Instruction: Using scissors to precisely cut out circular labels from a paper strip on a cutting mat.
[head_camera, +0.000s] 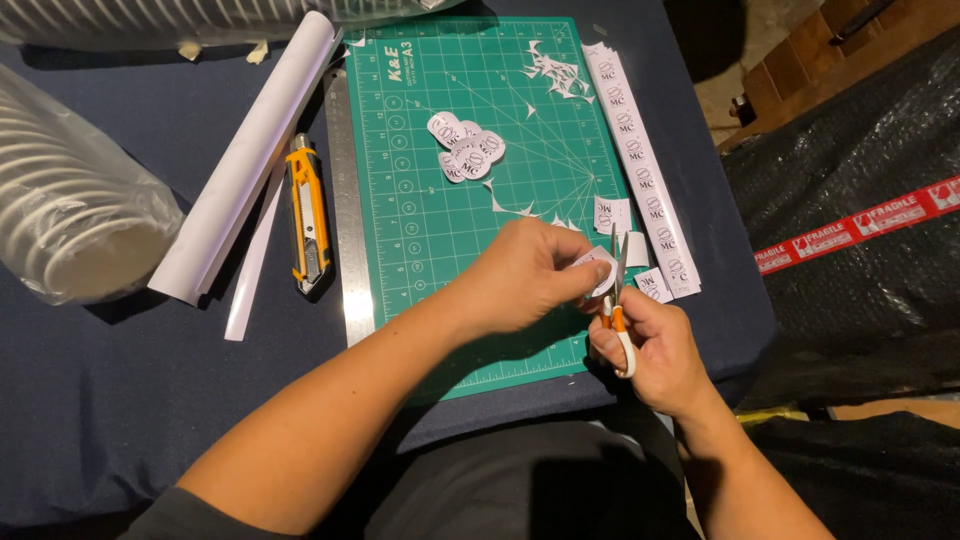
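My left hand (530, 275) pinches a small white paper sticker piece (597, 268) over the green cutting mat (440, 220). In my right hand (655, 345) are small scissors with orange and white handles (620, 325); their blades point up and meet the edge of that piece. A small pile of cut round stickers (466, 157) lies on the mat's middle. Along the mat's right edge runs a long white strip of printed stickers (640, 160), with a few cut squares (612, 213) beside it.
A steel ruler (345, 220) lies along the mat's left edge, with a yellow utility knife (308, 215) and a rolled white sheet (250, 150) left of it. Bagged stacked cups (70, 220) sit far left. Paper scraps (555, 70) litter the mat's top. Black wrap with red tape (860, 220) is at right.
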